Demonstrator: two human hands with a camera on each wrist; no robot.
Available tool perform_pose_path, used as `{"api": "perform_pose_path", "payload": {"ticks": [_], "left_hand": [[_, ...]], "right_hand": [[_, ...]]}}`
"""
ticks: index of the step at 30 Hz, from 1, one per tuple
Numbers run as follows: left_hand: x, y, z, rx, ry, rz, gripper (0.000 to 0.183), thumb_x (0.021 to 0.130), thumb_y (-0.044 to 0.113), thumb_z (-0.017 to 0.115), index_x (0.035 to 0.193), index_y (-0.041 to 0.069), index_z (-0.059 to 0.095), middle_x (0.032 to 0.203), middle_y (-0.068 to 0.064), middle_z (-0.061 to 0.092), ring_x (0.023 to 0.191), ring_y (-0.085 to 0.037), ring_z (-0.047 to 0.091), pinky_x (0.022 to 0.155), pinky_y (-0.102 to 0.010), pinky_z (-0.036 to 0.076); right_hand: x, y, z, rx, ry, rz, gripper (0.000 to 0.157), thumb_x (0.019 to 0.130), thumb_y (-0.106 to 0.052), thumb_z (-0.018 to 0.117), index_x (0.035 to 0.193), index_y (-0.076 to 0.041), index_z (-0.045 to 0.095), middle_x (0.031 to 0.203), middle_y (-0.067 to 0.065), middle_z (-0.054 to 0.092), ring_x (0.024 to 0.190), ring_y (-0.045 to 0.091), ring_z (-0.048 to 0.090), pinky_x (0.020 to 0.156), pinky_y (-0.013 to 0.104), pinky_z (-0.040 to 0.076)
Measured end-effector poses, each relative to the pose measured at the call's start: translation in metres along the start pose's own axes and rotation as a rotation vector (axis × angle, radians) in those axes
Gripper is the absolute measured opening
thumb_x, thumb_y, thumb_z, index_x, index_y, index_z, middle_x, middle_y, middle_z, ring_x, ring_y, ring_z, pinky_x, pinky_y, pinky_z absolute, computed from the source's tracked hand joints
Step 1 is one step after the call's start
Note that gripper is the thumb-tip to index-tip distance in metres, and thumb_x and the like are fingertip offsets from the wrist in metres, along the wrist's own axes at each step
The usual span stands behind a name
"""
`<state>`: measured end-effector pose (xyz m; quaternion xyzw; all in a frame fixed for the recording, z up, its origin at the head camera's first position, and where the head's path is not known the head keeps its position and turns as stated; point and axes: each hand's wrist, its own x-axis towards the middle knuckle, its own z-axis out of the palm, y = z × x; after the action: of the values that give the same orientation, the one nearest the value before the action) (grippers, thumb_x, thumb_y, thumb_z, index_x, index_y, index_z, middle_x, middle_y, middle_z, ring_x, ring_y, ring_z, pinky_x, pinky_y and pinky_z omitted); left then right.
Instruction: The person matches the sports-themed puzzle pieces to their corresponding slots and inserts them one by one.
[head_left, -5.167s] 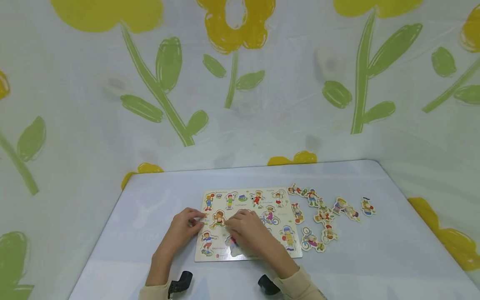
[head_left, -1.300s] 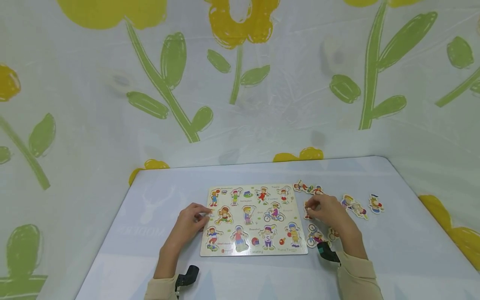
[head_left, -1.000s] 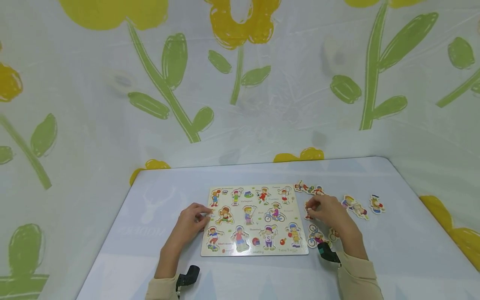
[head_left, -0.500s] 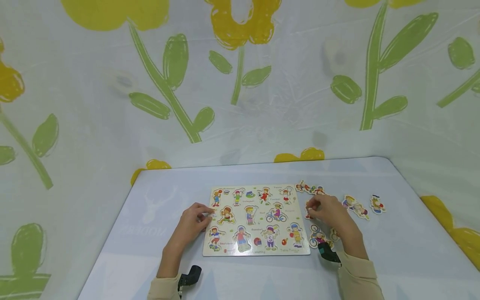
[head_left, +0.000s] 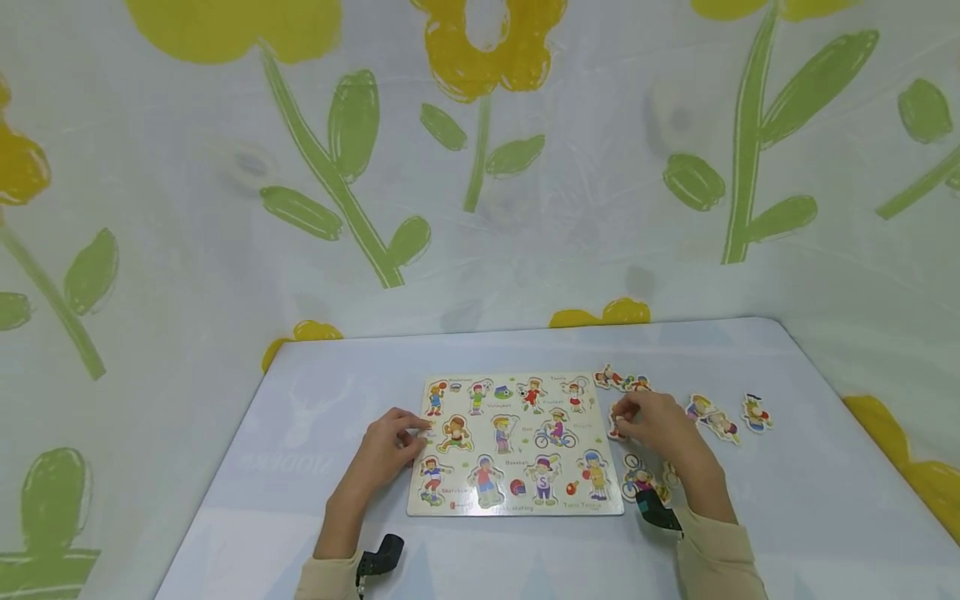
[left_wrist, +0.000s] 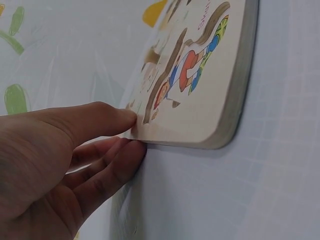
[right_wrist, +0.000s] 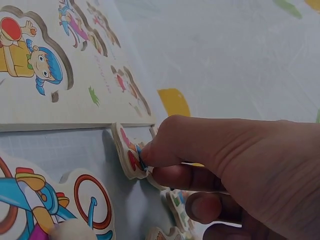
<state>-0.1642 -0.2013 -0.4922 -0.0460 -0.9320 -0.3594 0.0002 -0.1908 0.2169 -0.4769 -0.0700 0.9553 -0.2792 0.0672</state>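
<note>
A pale wooden puzzle board (head_left: 417,502) lies flat in the head view, with cut-out slots showing children at sports. My left hand (head_left: 386,446) grips its left edge; the left wrist view shows the thumb on top and fingers at the edge below. Just beyond the board's right side, my right hand (head_left: 660,425) pinches a small wooden puzzle piece (right_wrist: 131,157) between thumb and forefinger. That piece is tilted up beside the board's edge, its picture partly hidden by the thumb. A bicycle puzzle piece (right_wrist: 30,200) lies on the table close by.
Several loose puzzle pieces surround my right hand: some at the board's top right corner (head_left: 608,377), a pair (head_left: 712,417) further right and a single piece (head_left: 756,413) beyond. A flower-printed curtain (head_left: 585,208) hangs behind the white table (head_left: 300,375).
Several seconds ago my right hand was over the middle of the board; it has moved right to the loose pieces and stayed there. Lately the board and my left hand have shifted slightly right.
</note>
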Motion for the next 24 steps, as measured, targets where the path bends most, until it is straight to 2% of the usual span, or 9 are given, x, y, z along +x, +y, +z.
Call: {"api": "perform_pose_path", "payload": {"ticks": [16,24], "left_hand": [[0.0001,-0.0010,-0.0018,-0.005,-0.021,0.049,0.023,0.083,0.003,0.073,0.106,0.006,0.075,0.105,-0.008,0.062,0.075,-0.009,0.054,0.059,-0.019,0.046],[-0.0015,-0.0021,0.0000,-0.013,-0.008,0.031,0.024,0.082,0.004,0.075,0.105,0.007,0.075,0.105,-0.007,0.062,0.075,-0.010,0.054,0.058,-0.018,0.046]], "right_hand": [[0.0037,-0.0074,0.0048,-0.020,0.022,-0.001,0.014,0.084,-0.013,0.071,0.097,-0.009,0.072,0.088,0.002,0.068,0.078,0.016,0.056,0.074,0.037,0.050],[0.0041,-0.0075,0.0055,-0.007,0.043,-0.010,0.015,0.086,-0.015,0.071,0.100,-0.010,0.073,0.091,0.002,0.069,0.080,0.016,0.057,0.075,0.037,0.051]]}}
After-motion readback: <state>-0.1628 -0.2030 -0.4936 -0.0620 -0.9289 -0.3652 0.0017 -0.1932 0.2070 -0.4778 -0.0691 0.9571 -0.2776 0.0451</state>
